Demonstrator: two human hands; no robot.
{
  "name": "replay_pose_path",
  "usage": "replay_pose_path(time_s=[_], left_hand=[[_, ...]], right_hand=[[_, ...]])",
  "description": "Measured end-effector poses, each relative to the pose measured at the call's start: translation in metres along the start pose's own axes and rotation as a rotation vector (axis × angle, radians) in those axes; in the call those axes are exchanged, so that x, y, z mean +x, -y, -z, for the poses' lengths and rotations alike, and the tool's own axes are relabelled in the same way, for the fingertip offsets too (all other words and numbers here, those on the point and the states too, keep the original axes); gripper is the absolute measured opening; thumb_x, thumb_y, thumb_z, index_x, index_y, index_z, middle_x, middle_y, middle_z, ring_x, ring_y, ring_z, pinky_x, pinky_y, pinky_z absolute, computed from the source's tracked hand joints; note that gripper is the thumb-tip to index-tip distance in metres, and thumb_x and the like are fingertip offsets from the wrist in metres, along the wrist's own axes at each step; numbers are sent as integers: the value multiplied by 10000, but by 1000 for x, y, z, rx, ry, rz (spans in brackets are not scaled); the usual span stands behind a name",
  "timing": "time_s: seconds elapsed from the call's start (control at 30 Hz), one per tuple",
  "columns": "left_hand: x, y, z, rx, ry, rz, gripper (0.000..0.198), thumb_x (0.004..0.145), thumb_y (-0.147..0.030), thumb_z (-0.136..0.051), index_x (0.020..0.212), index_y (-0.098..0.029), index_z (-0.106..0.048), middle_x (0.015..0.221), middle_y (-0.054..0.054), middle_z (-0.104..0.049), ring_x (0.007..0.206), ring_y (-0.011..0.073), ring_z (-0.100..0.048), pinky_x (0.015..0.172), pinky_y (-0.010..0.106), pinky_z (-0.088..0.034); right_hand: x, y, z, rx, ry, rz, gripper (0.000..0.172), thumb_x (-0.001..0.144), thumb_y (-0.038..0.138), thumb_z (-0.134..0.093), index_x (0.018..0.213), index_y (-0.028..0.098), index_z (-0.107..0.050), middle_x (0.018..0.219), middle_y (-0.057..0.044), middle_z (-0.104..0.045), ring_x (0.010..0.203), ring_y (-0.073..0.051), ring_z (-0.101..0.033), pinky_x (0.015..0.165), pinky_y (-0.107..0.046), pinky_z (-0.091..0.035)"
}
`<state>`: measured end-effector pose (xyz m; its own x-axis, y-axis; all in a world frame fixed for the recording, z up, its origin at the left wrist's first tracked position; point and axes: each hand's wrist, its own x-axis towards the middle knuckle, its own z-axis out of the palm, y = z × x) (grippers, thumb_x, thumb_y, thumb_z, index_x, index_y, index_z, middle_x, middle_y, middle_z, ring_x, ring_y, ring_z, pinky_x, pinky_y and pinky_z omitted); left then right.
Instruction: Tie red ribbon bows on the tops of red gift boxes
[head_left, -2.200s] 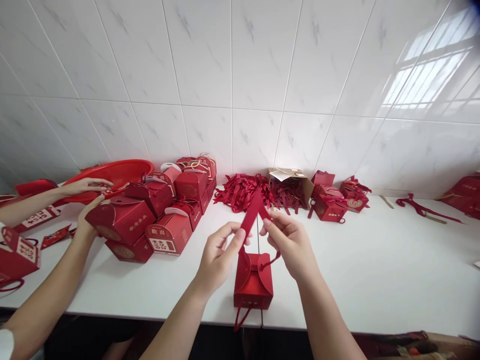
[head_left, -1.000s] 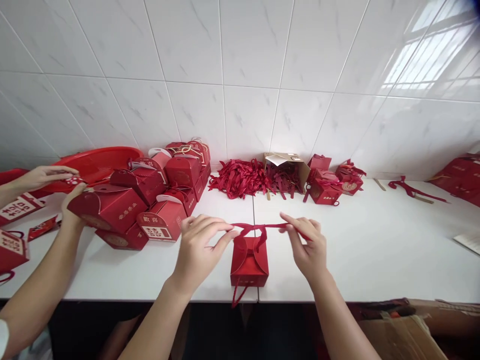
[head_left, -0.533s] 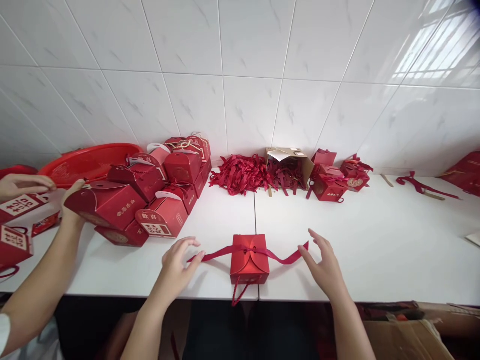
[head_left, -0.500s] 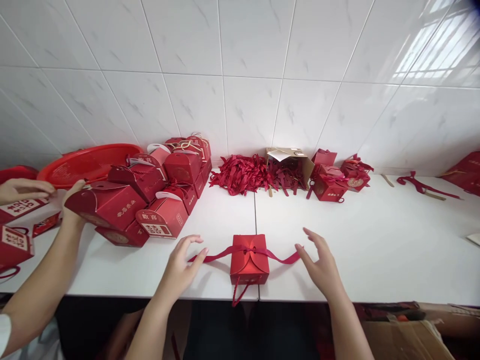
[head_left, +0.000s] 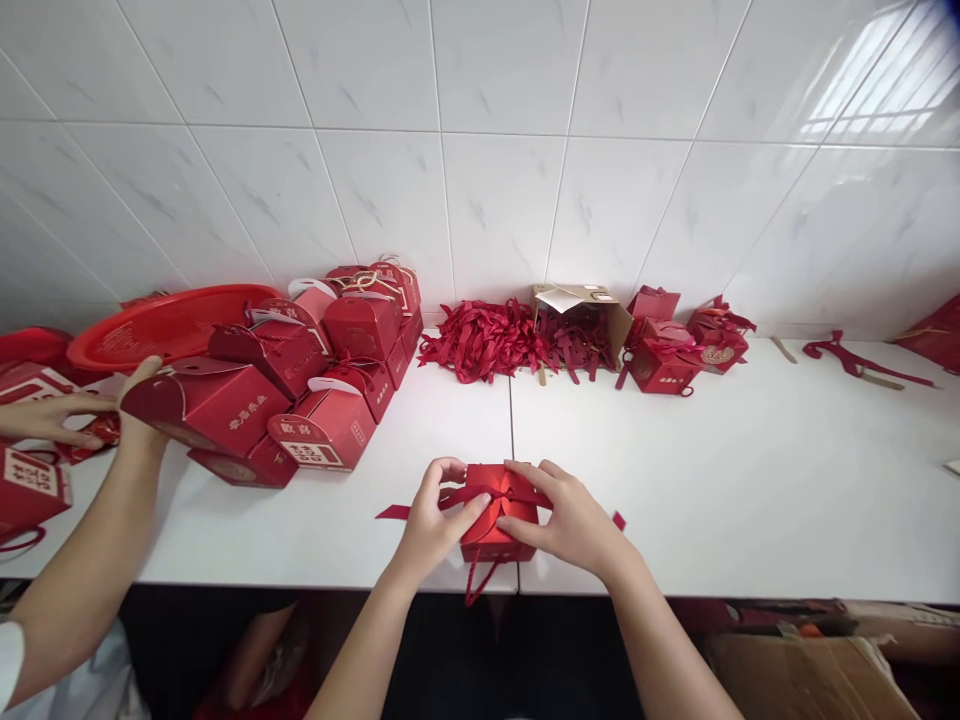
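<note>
A small red gift box stands near the front edge of the white table. A red ribbon is tied across its top, with ends trailing left and right. My left hand pinches the ribbon at the knot on the box's left side, fingers closed. My right hand rests on the box's right top, fingers curled on the ribbon there. A ribbon tail hangs below the box over the table edge.
A pile of finished red boxes sits at the left, by a red tray. Loose red ribbons and a cardboard box lie by the tiled wall. Another person's hands work at far left.
Both my hands, which had let the ribbon ends lie spread on the table, have come in onto the box and closed on the ribbon at its top.
</note>
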<state>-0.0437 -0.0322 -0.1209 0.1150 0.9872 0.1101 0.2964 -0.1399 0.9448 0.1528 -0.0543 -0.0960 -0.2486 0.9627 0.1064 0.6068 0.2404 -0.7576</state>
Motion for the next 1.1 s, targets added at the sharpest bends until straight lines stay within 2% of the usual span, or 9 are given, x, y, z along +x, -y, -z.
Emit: replay_pose_path(time_s=[0.2,0.43,0.53,0.63,0.73,0.8,0.97,1.03,1.1], left_hand=[[0,0,0,-1,8,21,314,741,-362,-647,983,-233,-495,1039,37,-547,1007,203,-557,864,351,-454],[0,0,-1,58,35,161,353,744,-471,-618,954,-225,-475,857,-4,-532,730,152,-557,625,262,-456],[0,-1,10,207,115,168,320,767,-532,-562,830,-222,-512,623,-53,-459,580,140,-489,565,251,-395],[3,3,29,265,102,110,304,805,-516,-500,775,-219,-558,592,-41,-472,580,149,-486,583,255,-386],[8,7,48,298,133,159,272,809,-459,-476,801,-221,-607,631,-18,-541,608,166,-515,613,269,-407],[12,6,58,295,285,228,232,775,-403,-516,790,-210,-644,651,-6,-579,620,171,-529,626,274,-417],[12,-11,57,83,766,283,251,666,-380,-687,715,-139,-736,546,-7,-553,525,111,-471,552,233,-400],[8,-19,48,-75,746,263,344,718,-434,-659,813,-115,-746,495,-41,-448,468,68,-368,503,213,-356],[4,-25,35,-166,585,236,380,783,-445,-602,930,-119,-730,500,-54,-396,465,62,-328,490,209,-351]], right_hand=[[5,2,1,-12,-4,25,460,732,378,-670,1166,285,-550,862,-24,-596,735,-178,-590,692,-306,-463],[-1,-8,-4,-3,-49,-20,712,726,532,-646,1332,280,-372,939,-36,-571,756,-186,-562,685,-320,-447],[-5,-18,2,139,-70,-16,408,807,444,-578,1134,232,-455,793,18,-520,600,-122,-459,576,-261,-396],[-10,-24,12,173,-69,51,111,831,293,-530,789,212,-467,695,34,-464,597,-117,-415,561,-250,-367],[-15,-23,20,101,0,90,196,799,180,-509,617,200,-438,741,6,-499,662,-128,-470,615,-265,-400],[-17,-22,21,24,-11,52,206,790,171,-514,590,195,-470,785,-13,-519,693,-142,-510,637,-281,-424],[-13,-20,9,-111,-259,-40,186,799,221,-555,622,193,-605,727,-27,-504,626,-152,-512,549,-284,-423],[-10,-19,2,-90,-440,23,177,804,217,-563,647,190,-639,698,-25,-496,603,-146,-498,517,-273,-406],[-8,-16,-4,-64,-586,121,186,814,206,-557,658,185,-656,697,-30,-496,601,-142,-494,500,-267,-392]])
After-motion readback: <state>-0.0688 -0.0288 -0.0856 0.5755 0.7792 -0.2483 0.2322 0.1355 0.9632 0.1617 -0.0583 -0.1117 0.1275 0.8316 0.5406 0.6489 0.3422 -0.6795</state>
